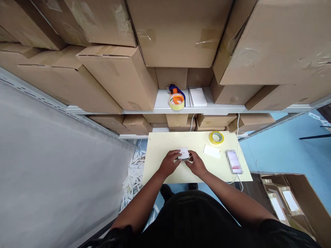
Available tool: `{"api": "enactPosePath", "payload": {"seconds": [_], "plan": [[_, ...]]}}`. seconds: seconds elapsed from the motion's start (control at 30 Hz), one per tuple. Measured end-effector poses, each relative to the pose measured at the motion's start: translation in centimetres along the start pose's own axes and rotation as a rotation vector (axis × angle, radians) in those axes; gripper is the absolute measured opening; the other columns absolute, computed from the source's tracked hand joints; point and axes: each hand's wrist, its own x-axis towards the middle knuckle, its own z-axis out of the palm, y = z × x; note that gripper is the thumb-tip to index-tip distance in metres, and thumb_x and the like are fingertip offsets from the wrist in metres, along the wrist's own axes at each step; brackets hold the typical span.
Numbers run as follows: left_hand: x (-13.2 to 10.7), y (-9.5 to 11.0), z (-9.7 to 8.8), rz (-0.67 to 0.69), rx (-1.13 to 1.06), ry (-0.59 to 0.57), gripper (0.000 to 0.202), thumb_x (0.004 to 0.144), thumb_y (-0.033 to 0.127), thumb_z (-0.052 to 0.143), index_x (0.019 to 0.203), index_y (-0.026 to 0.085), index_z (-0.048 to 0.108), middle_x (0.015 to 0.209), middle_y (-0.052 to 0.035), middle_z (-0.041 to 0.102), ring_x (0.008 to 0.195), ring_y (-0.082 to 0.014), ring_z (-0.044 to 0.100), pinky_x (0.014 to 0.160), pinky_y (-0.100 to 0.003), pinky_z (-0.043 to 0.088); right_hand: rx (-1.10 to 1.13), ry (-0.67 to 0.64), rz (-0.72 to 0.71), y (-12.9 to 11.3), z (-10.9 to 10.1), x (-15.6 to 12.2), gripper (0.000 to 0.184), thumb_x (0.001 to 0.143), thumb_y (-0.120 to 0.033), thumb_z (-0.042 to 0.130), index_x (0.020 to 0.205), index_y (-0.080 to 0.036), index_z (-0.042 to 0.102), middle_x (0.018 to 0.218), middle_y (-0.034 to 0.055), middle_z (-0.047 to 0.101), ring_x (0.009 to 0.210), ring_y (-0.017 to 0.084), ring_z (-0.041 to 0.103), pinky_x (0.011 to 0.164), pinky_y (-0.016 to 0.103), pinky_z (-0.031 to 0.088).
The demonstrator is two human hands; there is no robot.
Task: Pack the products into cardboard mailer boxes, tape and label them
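Note:
Over the middle of the pale yellow table [160,141] I hold a small white box [183,152] between both hands. Faint dark print shows on its upper face. My left hand [170,162] grips the box's left side, with fingers on top and the thumb at the near edge. Around the right side curl the fingers and thumb of my right hand [196,163]. A white card [212,151] lies flat on the table to the right of that hand. The underside of the box is hidden.
A yellow tape roll [216,137] and a blurred phone [233,162] with a cable lie on the table's right. Behind, a shelf holds cardboard boxes [181,41], a tape dispenser [177,98] and a white box [198,97]. Paper strips [133,175] litter the floor left; an open carton [297,203] stands right.

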Motion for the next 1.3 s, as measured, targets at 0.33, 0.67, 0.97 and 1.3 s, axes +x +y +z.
{"api": "enactPosePath", "payload": {"seconds": [0.33, 0.67, 0.97, 1.3], "plan": [[0.4, -0.1, 0.0, 0.152, 0.221, -0.032, 0.017, 0.097, 0.024, 0.061, 0.106, 0.021, 0.075, 0.126, -0.0109, 0.068, 0.115, -0.0269, 0.064, 0.101, -0.049, 0.056, -0.005, -0.006, -0.069, -0.3, -0.2, -0.1, 0.05, 0.087, -0.029, 0.063, 0.136, -0.023, 0.049, 0.109, 0.0054, 0.062, 0.081, 0.017, 0.063, 0.082, 0.038, 0.058], [-3.1, -0.2, 3.9, -0.366, -0.205, 0.077, 0.067, 0.088, 0.026, 0.07, 0.148, 0.025, 0.04, 0.154, -0.0168, 0.044, 0.129, -0.0285, 0.06, 0.086, -0.04, 0.062, 0.137, -0.084, 0.133, 0.7, 0.3, 0.0, 0.044, 0.092, -0.044, 0.06, 0.131, -0.024, 0.057, 0.121, 0.0087, 0.069, 0.095, 0.021, 0.069, 0.083, 0.037, 0.058], [-2.3, -2.7, 5.7, -0.552, -0.351, 0.015, 0.068, 0.083, 0.016, 0.07, 0.146, 0.022, 0.044, 0.139, -0.0154, 0.063, 0.127, -0.0303, 0.064, 0.095, -0.045, 0.059, -0.023, -0.277, 0.263, 3.5, 2.8, 1.9, 0.066, 0.078, -0.021, 0.068, 0.141, -0.023, 0.05, 0.124, 0.0085, 0.073, 0.109, 0.027, 0.07, 0.093, 0.041, 0.055], [1.6, -9.2, -2.6, -0.596, -0.301, 0.134, 0.066, 0.082, 0.017, 0.068, 0.145, 0.024, 0.049, 0.138, -0.0114, 0.066, 0.125, -0.0285, 0.066, 0.108, -0.049, 0.05, -0.087, -0.372, 0.266, -2.6, 10.1, 11.5, 0.066, 0.079, -0.023, 0.07, 0.142, -0.021, 0.049, 0.122, 0.0088, 0.073, 0.109, 0.028, 0.071, 0.091, 0.037, 0.054]]}}
